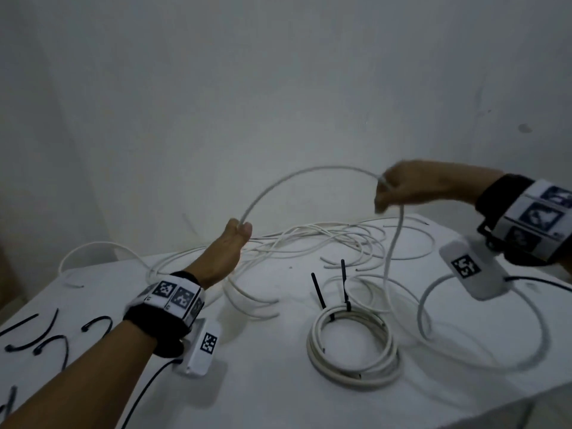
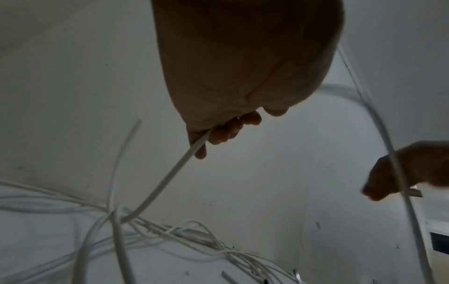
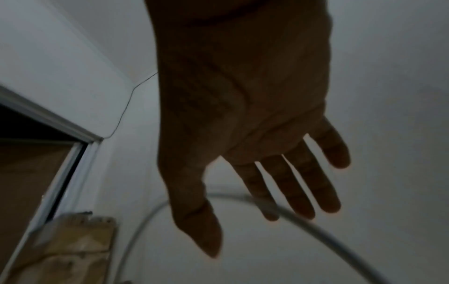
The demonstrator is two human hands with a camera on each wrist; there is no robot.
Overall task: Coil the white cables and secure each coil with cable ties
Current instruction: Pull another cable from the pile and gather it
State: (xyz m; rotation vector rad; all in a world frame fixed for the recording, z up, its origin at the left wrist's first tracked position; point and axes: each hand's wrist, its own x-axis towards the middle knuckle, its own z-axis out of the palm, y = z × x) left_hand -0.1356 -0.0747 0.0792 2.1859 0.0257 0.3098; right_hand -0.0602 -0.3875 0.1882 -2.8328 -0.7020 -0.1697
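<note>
A smooth, round white cable (image 1: 297, 178) arcs through the air at the centre of the head view, strung between both raised hands. The left hand (image 1: 230, 246), just left of centre, is clenched around one part of it; in the left wrist view the fingers (image 2: 226, 132) curl over the cable as it slants down toward the tangle below. The right hand (image 1: 405, 188), right of centre, meets the arc's other end, and from there the cable drops to the tabletop (image 1: 263, 382). In the head view its fingers look bent about the cable, yet the right wrist view shows them straight and spread with the cable crossing blurred near the fingertips, so I cannot tell whether it grasps.

A loose heap of thin white cables (image 1: 325, 239) sprawls across the upper middle of the white, cloth-like tabletop. At lower centre lies a finished coil (image 1: 353, 345), a neat ring of several turns, bound by two stiff black cable ties (image 1: 318, 291) whose tails stick upward. Spare black cable ties (image 1: 46, 335), curved and thin, lie scattered at the lower left.
</note>
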